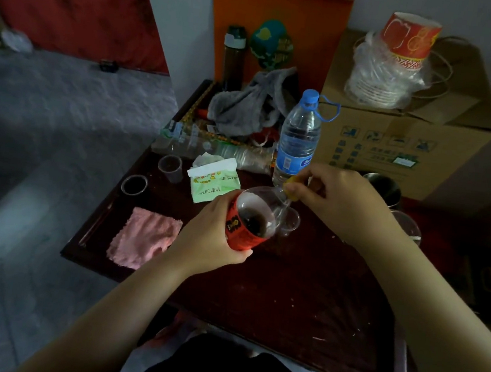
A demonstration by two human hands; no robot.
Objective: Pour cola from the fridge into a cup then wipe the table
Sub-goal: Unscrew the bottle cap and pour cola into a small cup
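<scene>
Now the left hand [211,237] grips the clear plastic cola bottle [254,217]; the right hand [337,202] pinches its yellow cap [291,188].

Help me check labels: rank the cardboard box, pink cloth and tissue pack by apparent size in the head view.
cardboard box
pink cloth
tissue pack
The box sits farthest yet looks biggest, so its rank is safe.
</scene>
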